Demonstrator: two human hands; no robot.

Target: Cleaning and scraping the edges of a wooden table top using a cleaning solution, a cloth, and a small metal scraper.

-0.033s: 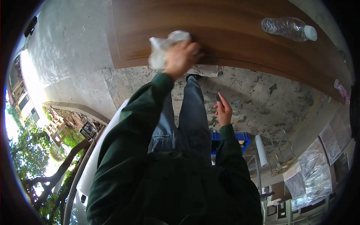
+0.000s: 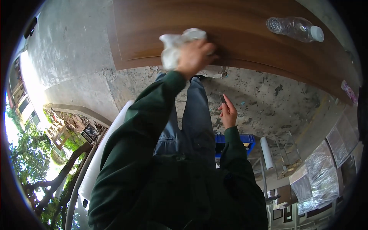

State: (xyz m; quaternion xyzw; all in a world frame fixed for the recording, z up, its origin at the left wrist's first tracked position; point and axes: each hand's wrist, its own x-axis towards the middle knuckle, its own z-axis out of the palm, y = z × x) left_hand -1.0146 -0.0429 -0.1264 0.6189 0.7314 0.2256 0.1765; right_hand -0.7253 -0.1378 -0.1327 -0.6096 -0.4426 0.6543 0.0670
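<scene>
A brown wooden panel [image 2: 241,23] with a smooth surface spans the far side. Against it my left hand [image 2: 193,58], somewhat blurred, is closed on a crumpled white cloth [image 2: 171,51], which bunches out to the left of and above the fingers. My right hand [image 2: 229,115] hangs lower, apart from the panel and over the floor. It pinches a small, flat, dark piece [image 2: 222,99] whose kind is too small to tell. On the panel's right part lies a clear plastic bottle [image 2: 293,28] with a white cap.
Below the panel is a worn, patchy concrete floor [image 2: 264,99]. A blue crate [image 2: 249,142] sits by my right forearm, with a white roll [image 2: 266,153] beside it. A pink patterned item [image 2: 349,92] lies at the panel's right end. Wrapped flat packages [image 2: 322,180] stand lower right.
My left hand has slid a little to the right and slightly farther away along the panel, carrying the white cloth. The right hand stays where it was.
</scene>
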